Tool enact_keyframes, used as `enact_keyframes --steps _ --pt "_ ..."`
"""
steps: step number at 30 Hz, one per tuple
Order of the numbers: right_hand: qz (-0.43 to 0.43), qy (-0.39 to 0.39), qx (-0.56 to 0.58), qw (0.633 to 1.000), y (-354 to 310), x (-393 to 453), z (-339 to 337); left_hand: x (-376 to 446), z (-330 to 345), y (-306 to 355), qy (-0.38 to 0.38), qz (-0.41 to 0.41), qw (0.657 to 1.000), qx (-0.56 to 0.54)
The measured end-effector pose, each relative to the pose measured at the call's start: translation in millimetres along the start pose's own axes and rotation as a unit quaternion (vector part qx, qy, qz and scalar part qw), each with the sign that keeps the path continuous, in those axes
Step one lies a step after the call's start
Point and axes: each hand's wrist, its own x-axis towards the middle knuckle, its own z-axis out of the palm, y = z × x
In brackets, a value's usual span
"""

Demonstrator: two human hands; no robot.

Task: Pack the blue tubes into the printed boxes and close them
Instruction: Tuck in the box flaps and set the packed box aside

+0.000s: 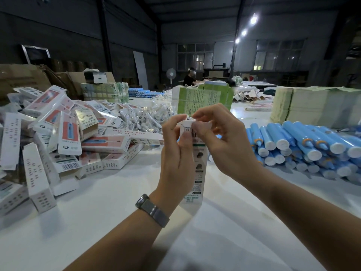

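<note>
At frame centre, the left hand (175,145) grips an upright box (197,165) while the right hand (216,137) pinches its top flap, apparently closing it. Boxes (64,137) pile at left; many tubes (304,145) wait unpacked at right on the surface (117,212).

Two hands, the left hand (176,151) and the right hand (220,141), hold one upright printed box (197,173). Left of that box lies a heap of printed boxes (58,133), too many and too overlapped to count. Right of it lies a pile of blue tubes (304,145), likewise uncountable. One wristwatch (151,210) shows below it.
</note>
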Motion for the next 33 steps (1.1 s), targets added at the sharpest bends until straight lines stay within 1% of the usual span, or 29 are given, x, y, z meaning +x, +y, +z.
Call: enact_keyframes --steps 9,14,18,21,24,27,33 --pt "0.032 -0.035 0.016 0.999 -7 10 -7 -1 1 -3 -0.016 -0.013 1.000 -0.023" --pt "0.051 -0.057 0.004 0.997 -9 15 -10 -1 0 -4 -0.016 0.004 0.999 -0.032" --pt "0.053 -0.068 -0.001 0.996 -9 15 -12 -1 0 -2 -0.016 0.001 0.999 -0.038" --pt "0.052 -0.060 0.003 0.997 -7 12 -10 -1 0 -2 -0.010 0.010 0.999 -0.037" --pt "0.031 -0.044 0.018 0.998 -5 7 -9 0 -1 -1 -0.004 -0.010 0.999 -0.040" --pt "0.042 -0.020 0.056 0.997 -1 4 -10 0 -1 1 -0.001 -0.021 0.999 -0.028" --pt "0.029 0.008 0.049 0.998 2 1 -8 1 -2 1 -0.006 -0.012 1.000 -0.026"
